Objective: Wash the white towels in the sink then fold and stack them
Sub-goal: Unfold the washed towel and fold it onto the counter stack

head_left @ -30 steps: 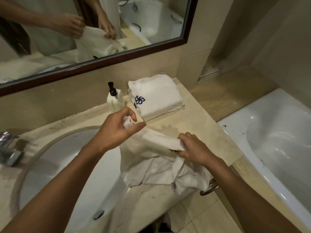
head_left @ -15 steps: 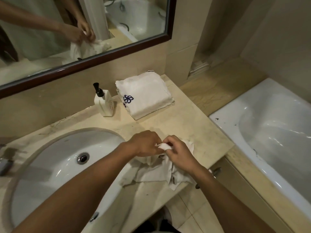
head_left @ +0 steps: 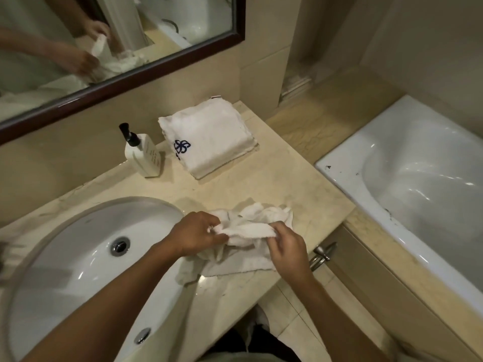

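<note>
The shiny beige stone counter [head_left: 274,178] is holding a folded white towel [head_left: 209,142], a white soap bottle [head_left: 145,158] and a crumpled white cloth [head_left: 251,231].

The sink [head_left: 78,270] was cut off by the left and bottom edges, and the bathtub [head_left: 418,184] by the right edge. Part of the crumpled towel [head_left: 248,231] was hidden under the left hand [head_left: 196,235] and right hand [head_left: 287,249]. The print on the soap bottle [head_left: 142,155] was too small to be read.

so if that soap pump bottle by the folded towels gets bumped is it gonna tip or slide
The soap bottle looks tall on a narrow base with a pump on top, so it would probably tip rather than slide. The marble counter looks smooth, so a low nudge might skid it.
</note>
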The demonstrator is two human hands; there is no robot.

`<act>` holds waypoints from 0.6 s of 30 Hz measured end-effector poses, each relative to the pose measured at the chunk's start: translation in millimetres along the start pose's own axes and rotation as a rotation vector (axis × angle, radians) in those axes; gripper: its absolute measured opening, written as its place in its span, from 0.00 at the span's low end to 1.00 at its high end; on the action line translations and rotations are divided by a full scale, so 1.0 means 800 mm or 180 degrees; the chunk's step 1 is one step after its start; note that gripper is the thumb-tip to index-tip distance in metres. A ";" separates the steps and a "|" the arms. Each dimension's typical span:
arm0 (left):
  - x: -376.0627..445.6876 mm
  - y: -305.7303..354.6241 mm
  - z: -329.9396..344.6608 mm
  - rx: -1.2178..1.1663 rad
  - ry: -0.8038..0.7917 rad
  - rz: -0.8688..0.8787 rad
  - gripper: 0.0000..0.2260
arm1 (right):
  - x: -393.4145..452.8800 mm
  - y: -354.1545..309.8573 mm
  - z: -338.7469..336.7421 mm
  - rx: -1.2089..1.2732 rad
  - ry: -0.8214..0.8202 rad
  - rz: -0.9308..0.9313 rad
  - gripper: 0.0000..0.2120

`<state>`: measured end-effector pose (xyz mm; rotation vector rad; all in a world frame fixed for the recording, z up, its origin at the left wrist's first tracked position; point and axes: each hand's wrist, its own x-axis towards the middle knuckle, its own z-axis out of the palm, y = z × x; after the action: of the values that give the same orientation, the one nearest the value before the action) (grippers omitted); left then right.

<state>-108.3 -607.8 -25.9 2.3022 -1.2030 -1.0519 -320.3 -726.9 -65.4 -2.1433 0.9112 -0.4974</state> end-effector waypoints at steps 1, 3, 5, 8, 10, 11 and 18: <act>0.002 0.002 0.002 -0.0124 -0.0199 -0.0080 0.20 | 0.008 0.004 -0.008 0.0111 -0.0176 0.0103 0.18; 0.009 0.010 0.005 -0.0583 -0.0154 -0.0295 0.21 | 0.019 0.014 -0.018 -0.0098 -0.0334 0.0078 0.20; 0.024 0.019 0.006 -0.0251 0.0639 -0.0462 0.24 | 0.021 0.021 -0.023 -0.0394 -0.0340 -0.0237 0.16; 0.054 0.041 0.017 0.1045 0.0649 -0.0242 0.25 | 0.017 0.016 -0.021 -0.0758 -0.0369 -0.1007 0.10; 0.071 0.053 0.026 0.1185 0.0167 -0.0263 0.20 | 0.022 0.017 -0.016 -0.0884 -0.0428 -0.1256 0.10; 0.080 0.054 0.029 0.0938 0.0018 -0.0360 0.15 | 0.024 0.017 -0.016 -0.0949 -0.0497 -0.1351 0.10; 0.083 0.058 0.022 -0.0870 0.0355 0.0284 0.11 | 0.090 -0.003 -0.013 -0.1500 -0.1349 0.0038 0.25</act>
<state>-123.2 -688.2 -40.9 2.0504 -1.0379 -0.9758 -276.8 -784.0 -52.4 -2.5216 0.8514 0.2041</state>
